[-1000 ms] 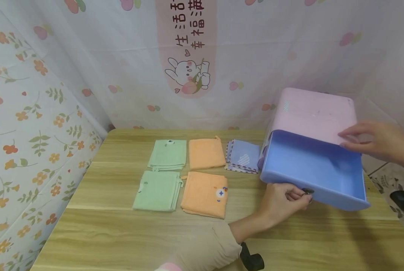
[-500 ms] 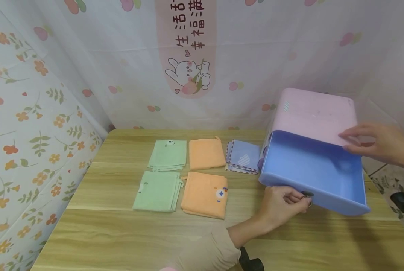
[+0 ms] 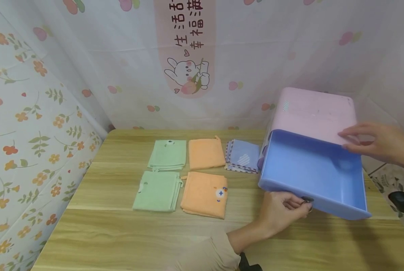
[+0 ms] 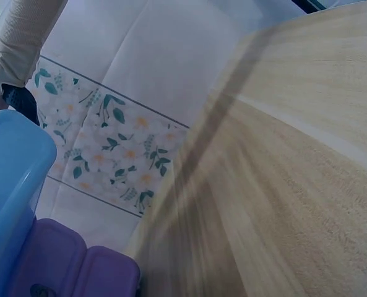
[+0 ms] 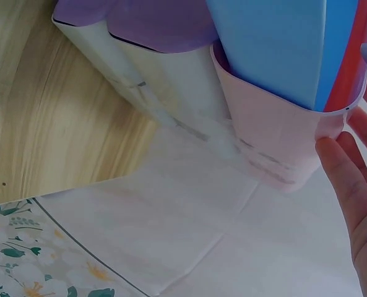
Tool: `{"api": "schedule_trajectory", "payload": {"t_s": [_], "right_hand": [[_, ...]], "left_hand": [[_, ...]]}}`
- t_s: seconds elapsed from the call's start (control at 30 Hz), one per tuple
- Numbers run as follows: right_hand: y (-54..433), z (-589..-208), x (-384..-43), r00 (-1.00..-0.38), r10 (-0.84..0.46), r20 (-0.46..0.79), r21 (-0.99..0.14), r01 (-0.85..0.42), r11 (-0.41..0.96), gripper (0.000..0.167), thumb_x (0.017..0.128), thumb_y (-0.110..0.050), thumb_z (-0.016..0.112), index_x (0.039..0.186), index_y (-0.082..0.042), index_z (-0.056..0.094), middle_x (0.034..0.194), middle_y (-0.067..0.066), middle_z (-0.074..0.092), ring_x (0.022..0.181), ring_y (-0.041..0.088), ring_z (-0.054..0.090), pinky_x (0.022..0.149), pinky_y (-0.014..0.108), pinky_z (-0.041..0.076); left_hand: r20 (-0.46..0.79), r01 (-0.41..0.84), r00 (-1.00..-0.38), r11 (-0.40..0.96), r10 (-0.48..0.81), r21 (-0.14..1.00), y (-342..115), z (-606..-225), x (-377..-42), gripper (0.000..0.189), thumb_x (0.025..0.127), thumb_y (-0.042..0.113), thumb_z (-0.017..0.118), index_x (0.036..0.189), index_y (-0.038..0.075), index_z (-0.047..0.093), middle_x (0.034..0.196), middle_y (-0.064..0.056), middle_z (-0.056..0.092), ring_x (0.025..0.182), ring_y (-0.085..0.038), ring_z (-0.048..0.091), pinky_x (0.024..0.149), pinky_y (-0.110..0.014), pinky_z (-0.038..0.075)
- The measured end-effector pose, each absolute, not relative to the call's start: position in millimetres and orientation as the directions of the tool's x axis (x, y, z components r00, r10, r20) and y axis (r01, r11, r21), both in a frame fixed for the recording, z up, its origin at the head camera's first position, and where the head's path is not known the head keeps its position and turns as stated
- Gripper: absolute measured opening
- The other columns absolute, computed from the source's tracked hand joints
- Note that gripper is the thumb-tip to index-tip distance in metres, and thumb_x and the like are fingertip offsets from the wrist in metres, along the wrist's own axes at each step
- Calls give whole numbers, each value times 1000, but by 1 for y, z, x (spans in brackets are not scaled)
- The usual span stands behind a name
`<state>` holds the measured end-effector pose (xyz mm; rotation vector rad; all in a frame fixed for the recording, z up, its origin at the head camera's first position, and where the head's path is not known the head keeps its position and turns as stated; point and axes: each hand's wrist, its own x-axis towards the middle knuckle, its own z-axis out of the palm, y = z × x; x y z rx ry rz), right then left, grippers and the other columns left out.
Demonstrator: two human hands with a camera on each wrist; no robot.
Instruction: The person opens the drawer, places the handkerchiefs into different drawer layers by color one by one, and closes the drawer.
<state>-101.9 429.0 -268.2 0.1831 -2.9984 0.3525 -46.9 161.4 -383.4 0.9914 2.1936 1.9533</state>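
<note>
A blue drawer juts far out of the pink-topped drawer unit, its bare inside showing. My left hand pinches the dark round pull on its front with thumb and curled fingers. In the left wrist view only a bit of fingertip shows beside the drawer. My right hand rests with fairly straight fingers on the unit's front right corner. The right wrist view shows these fingers touching the pink casing at its rim.
Left of the unit lie two folded green towels, two folded orange towels and a folded blue cloth. Purple drawers sit below the blue one. A patterned curtain hangs behind the wooden table.
The blue drawer has slid slightly farther out toward me, my left hand moving with its pull. My right hand stays at the unit's corner; towels have not moved.
</note>
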Motion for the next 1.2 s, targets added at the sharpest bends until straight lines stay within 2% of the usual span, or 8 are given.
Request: {"api": "schedule_trajectory", "payload": {"t_s": [0.57,0.83,1.07,1.2], "right_hand": [[428,-266,-102,-985,-110,132,-212,-136,968,39,75,-19,71,106,4,60,109,29,50,96,48,45,68,63,41],[428,-266,-101,-984,-113,137,-209,-141,968,39,75,-17,71,106,4,60,109,29,50,95,48,46,68,63,41],[427,-267,-101,-987,-100,123,-212,-125,969,40,77,-19,69,108,4,59,111,29,48,98,47,42,70,65,37],[426,-268,-100,-988,-94,122,-224,-120,967,40,77,-19,69,108,5,58,112,29,47,99,48,42,71,65,37]], "left_hand": [[411,471,-780,9,472,882,158,-392,-46,13,76,15,70,81,3,69,69,-1,67,57,13,53,52,-4,43],[476,576,-699,26,533,817,138,-394,-47,15,78,12,68,89,3,68,76,-1,68,62,13,54,55,-2,42],[574,684,-586,-31,572,729,105,-379,-64,9,78,10,67,83,2,67,75,-3,67,64,7,56,59,-3,43],[579,703,-557,-34,596,711,84,-368,-81,8,78,9,66,83,3,66,74,-3,66,65,5,56,62,-6,44]]}}
